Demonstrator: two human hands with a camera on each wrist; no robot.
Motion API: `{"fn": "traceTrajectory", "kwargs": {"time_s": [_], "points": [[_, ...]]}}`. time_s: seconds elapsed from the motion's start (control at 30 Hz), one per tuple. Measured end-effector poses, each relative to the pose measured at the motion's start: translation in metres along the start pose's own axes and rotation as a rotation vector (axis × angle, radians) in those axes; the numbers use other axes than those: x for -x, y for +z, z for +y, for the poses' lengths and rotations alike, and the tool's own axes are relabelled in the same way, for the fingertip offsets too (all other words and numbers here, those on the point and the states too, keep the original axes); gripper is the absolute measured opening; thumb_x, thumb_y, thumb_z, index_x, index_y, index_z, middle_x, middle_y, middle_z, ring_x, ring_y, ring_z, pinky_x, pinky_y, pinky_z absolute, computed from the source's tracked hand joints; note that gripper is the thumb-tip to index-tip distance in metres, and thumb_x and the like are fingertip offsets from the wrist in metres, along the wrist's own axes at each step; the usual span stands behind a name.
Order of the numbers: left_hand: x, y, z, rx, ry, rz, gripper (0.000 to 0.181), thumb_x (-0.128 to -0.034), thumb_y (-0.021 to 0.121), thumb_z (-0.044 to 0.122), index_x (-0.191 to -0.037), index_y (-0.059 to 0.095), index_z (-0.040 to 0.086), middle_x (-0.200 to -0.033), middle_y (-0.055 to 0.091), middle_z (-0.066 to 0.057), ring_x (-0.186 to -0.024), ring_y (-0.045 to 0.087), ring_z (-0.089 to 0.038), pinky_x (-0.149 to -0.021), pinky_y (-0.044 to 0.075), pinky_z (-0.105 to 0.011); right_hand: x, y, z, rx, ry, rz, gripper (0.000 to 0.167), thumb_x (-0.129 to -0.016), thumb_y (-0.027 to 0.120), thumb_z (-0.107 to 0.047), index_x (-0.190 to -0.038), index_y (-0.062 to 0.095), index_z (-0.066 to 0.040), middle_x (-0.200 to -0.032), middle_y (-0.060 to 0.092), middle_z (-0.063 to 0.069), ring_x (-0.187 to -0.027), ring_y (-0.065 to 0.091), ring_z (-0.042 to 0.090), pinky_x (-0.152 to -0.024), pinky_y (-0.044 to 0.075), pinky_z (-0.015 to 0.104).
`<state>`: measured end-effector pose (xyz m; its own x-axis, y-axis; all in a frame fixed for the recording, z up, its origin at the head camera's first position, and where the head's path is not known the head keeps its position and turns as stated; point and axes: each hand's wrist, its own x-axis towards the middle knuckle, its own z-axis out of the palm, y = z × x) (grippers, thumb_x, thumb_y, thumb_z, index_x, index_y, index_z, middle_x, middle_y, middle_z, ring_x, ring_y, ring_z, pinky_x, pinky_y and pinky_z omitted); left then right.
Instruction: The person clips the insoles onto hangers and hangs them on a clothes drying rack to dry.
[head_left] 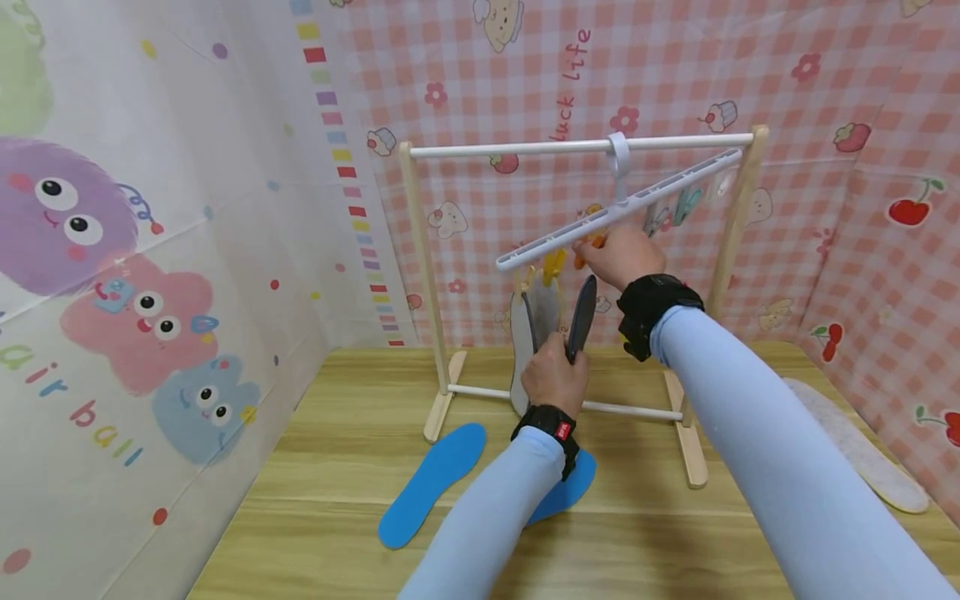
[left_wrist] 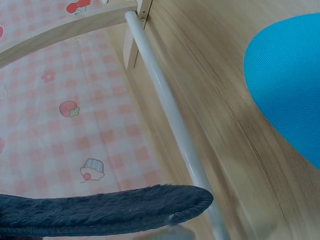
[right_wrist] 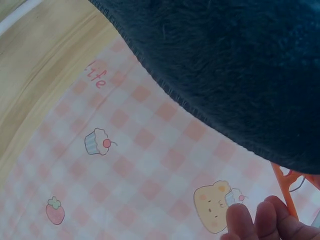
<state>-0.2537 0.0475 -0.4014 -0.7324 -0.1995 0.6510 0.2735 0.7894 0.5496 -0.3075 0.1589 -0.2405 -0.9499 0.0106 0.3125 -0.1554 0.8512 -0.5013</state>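
Observation:
My left hand (head_left: 557, 373) grips a dark, fuzzy insole (head_left: 582, 315), its upper end pointing toward the hanger. This insole (right_wrist: 225, 75) fills much of the right wrist view, its stitched edge showing. Just under the white hanger (head_left: 555, 242), my right hand (head_left: 624, 254) pinches an orange clothespin (head_left: 580, 259). The clothespin (right_wrist: 284, 192) appears close to the insole's edge; whether they touch I cannot tell. Left of my hands, a pair of greyish insoles (head_left: 519, 342) hangs beneath a yellow clothespin (head_left: 553, 265). My left fingers are largely hidden in its wrist view.
A wooden rack (head_left: 422, 267) with a white top rod (head_left: 510, 149) carries the tilted hanger. Green clothespins (head_left: 686, 206) hang at its right. Blue insoles (head_left: 432, 483) lie on the wooden table (head_left: 300, 500), one partly under my left arm. A pale insole (head_left: 862, 450) lies far right.

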Motion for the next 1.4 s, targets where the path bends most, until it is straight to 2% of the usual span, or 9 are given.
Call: {"fn": "traceTrajectory", "kwargs": {"time_s": [0.17,0.33,0.57,0.7,0.97,1.13,1.4], "points": [[-0.002,0.002,-0.006,-0.022,0.0,0.028,0.017,-0.0843,0.071,0.018,-0.074,0.058,0.017,-0.061,0.051,0.002,-0.05,0.053,-0.019,-0.045,0.033,-0.032,0.002,0.002,-0.006,-0.006,-0.009,0.056,0.042,-0.096,0.062,-0.045,-0.108,0.065,-0.005,-0.082,0.066,0.016,-0.068,0.06,0.031,-0.054,0.043,0.038],[-0.005,0.001,-0.011,-0.086,-0.005,0.051,0.012,-0.083,0.072,0.017,-0.076,0.063,0.017,-0.06,0.054,0.002,-0.05,0.055,-0.02,-0.044,0.032,-0.032,0.002,0.006,-0.011,0.044,-0.02,0.101,0.038,-0.096,0.063,-0.043,-0.101,0.07,-0.006,-0.072,0.064,0.014,-0.062,0.059,0.03,-0.05,0.041,0.038],[-0.01,0.001,-0.018,-0.166,-0.016,0.05,0.015,-0.08,0.075,0.02,-0.072,0.062,0.017,-0.056,0.056,0.003,-0.049,0.058,-0.02,-0.043,0.038,-0.034,0.004,0.01,-0.02,0.112,-0.018,0.175,0.037,-0.094,0.065,-0.041,-0.092,0.069,-0.003,-0.06,0.056,0.012,-0.055,0.056,0.03,-0.046,0.04,0.039],[-0.012,0.001,-0.022,-0.211,-0.021,0.03,0.021,-0.0782,0.076,0.022,-0.067,0.06,0.017,-0.057,0.058,0.002,-0.049,0.059,-0.019,-0.042,0.04,-0.034,0.006,0.011,-0.026,0.127,-0.028,0.21,0.035,-0.094,0.064,-0.038,-0.088,0.068,-0.004,-0.059,0.054,0.011,-0.056,0.055,0.03,-0.049,0.042,0.041],[-0.02,0.0,-0.019,-0.28,-0.029,-0.063,0.024,-0.0822,0.077,0.028,-0.069,0.061,0.015,-0.06,0.062,-0.001,-0.051,0.06,-0.018,-0.045,0.044,-0.035,0.007,0.011,-0.029,0.19,-0.044,0.238,0.039,-0.095,0.06,-0.038,-0.071,0.06,-0.007,-0.049,0.041,0.005,-0.046,0.046,0.025,-0.042,0.033,0.036],[-0.025,-0.001,-0.016,-0.293,-0.04,-0.097,0.026,-0.0843,0.077,0.03,-0.07,0.061,0.015,-0.061,0.063,-0.001,-0.053,0.061,-0.018,-0.046,0.046,-0.036,0.009,0.011,-0.032,0.176,-0.047,0.228,0.034,-0.096,0.057,-0.036,-0.077,0.061,-0.007,-0.05,0.044,0.006,-0.045,0.045,0.025,-0.041,0.032,0.036],[-0.03,-0.004,-0.012,-0.255,-0.051,-0.086,0.026,-0.0873,0.073,0.029,-0.07,0.059,0.016,-0.061,0.062,-0.002,-0.054,0.06,-0.02,-0.047,0.044,-0.039,0.012,0.011,-0.036,0.17,-0.056,0.223,0.031,-0.096,0.057,-0.036,-0.097,0.062,-0.006,-0.051,0.045,0.007,-0.045,0.046,0.025,-0.041,0.032,0.036]]}}
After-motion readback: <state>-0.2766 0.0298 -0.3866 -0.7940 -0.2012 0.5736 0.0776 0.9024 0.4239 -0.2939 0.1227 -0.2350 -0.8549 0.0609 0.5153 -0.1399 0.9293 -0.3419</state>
